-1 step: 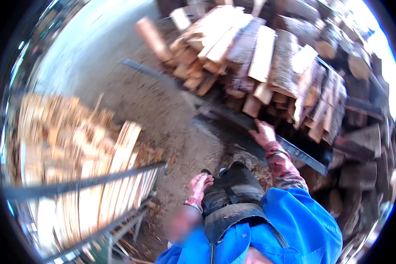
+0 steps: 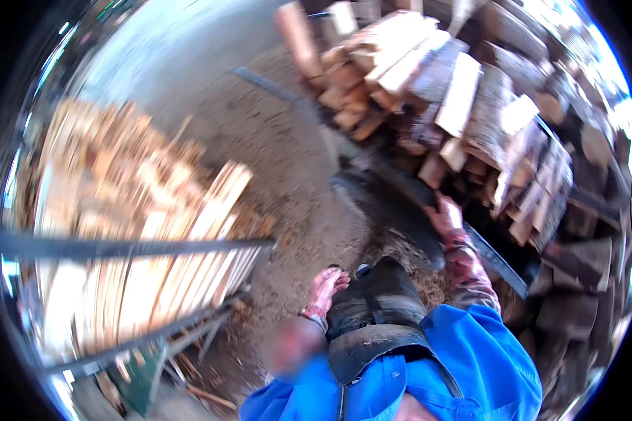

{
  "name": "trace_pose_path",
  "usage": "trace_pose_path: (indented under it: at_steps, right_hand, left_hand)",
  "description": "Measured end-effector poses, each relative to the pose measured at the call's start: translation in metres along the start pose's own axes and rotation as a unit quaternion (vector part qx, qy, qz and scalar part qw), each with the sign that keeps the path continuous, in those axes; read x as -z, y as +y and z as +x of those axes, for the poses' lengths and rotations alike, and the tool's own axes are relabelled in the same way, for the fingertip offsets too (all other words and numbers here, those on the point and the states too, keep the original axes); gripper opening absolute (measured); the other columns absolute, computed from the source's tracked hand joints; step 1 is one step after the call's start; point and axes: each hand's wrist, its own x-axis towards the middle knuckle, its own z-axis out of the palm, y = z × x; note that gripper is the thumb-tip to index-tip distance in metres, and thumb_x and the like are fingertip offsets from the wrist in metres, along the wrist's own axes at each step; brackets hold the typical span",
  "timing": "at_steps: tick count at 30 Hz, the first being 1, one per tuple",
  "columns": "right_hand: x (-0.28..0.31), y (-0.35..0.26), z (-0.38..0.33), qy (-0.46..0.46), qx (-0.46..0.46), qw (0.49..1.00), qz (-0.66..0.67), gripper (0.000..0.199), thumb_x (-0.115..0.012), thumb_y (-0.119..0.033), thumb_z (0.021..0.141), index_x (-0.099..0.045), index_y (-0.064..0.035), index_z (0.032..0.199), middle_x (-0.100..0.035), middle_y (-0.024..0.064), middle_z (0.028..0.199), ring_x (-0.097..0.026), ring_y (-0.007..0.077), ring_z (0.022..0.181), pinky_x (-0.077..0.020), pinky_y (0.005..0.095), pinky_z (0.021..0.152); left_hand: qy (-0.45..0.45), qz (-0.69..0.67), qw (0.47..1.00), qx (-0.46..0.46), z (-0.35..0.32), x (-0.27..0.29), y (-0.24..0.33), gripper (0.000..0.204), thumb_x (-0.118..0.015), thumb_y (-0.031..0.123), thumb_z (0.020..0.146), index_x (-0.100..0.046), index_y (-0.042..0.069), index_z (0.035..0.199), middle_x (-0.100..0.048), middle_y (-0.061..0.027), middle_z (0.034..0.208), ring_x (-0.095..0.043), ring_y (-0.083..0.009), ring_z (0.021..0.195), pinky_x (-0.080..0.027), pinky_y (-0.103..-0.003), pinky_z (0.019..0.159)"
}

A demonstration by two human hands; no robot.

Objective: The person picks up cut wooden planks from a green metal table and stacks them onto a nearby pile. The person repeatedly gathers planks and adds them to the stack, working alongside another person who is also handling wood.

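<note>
My left hand [image 2: 328, 286] hangs beside the dark apron [image 2: 376, 298], its fingers loosely bent and apart with nothing visible in them. My right hand [image 2: 445, 216] reaches forward to the dark metal edge [image 2: 497, 259] below a stack of split firewood [image 2: 460, 95]. Its fingers are stretched out, somewhat blurred, and hold nothing I can see. Whether they touch the metal cannot be told. The stacked pieces lie with their cut ends toward me, some pale, some with grey bark.
On the left a metal-framed rack [image 2: 133, 248] holds a large pile of pale split wood [image 2: 144, 203]. Rough logs [image 2: 576, 302] are heaped at the right. A dirt-strewn floor [image 2: 274, 154] runs between, with a thin dark bar [image 2: 263, 83] lying on it. Below the rack are scraps and a green object [image 2: 137, 375].
The view has swung, so the firewood stack appears farther right and slightly lower. My right hand stays by the metal edge; the left has drawn its fingers in slightly.
</note>
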Motion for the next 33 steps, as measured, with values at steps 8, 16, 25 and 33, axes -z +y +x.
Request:
trace_pose_path:
  at_steps: [8, 16, 25, 33]
  right_hand:
    - [-0.013, -0.059, -0.026, -0.067, -0.038, 0.955, -0.287, 0.088, -0.079, -0.041, 0.074, -0.041, -0.0049, 0.144, -0.045, 0.0216, 0.143, -0.045, 0.0371, 0.13, -0.0399, 0.0466, 0.106]
    - [-0.058, -0.036, -0.016, -0.093, -0.013, 0.927, -0.363, 0.063, -0.074, -0.037, 0.071, -0.06, -0.0088, 0.125, -0.04, 0.0185, 0.143, -0.041, 0.0393, 0.13, -0.0417, 0.0507, 0.104]
    - [-0.308, -0.176, -0.075, -0.531, 0.25, 0.797, -0.144, 0.045, -0.073, -0.041, 0.077, -0.068, -0.003, 0.1, -0.069, 0.0207, 0.096, -0.067, 0.0376, 0.085, -0.0542, 0.0433, 0.076]
    - [-0.339, -0.498, -0.195, -0.487, 0.579, 0.642, -0.126, 0.033, -0.071, -0.036, 0.08, -0.065, -0.0049, 0.087, -0.066, 0.0181, 0.082, -0.066, 0.0369, 0.085, -0.0531, 0.0415, 0.076]
  left_hand:
    - [0.102, -0.1, 0.989, -0.042, -0.08, 0.148, -0.038, 0.018, -0.063, 0.014, 0.095, -0.062, 0.0, 0.106, -0.071, -0.0135, 0.095, -0.07, -0.0206, 0.082, -0.059, -0.031, 0.069]
    - [0.197, -0.22, 0.947, -0.124, -0.131, 0.248, -0.094, 0.014, -0.061, 0.013, 0.096, -0.061, -0.001, 0.1, -0.07, -0.0126, 0.091, -0.069, -0.0176, 0.075, -0.058, -0.028, 0.063]
    - [0.282, -0.36, 0.873, -0.168, -0.161, 0.298, -0.101, 0.021, -0.064, 0.017, 0.095, -0.061, -0.003, 0.102, -0.07, -0.0135, 0.091, -0.069, -0.0204, 0.076, -0.059, -0.03, 0.065]
    - [0.427, -0.485, 0.739, -0.189, -0.24, 0.322, -0.146, 0.023, -0.062, 0.018, 0.096, -0.059, -0.004, 0.103, -0.07, -0.0141, 0.092, -0.07, -0.0227, 0.08, -0.059, -0.034, 0.071]
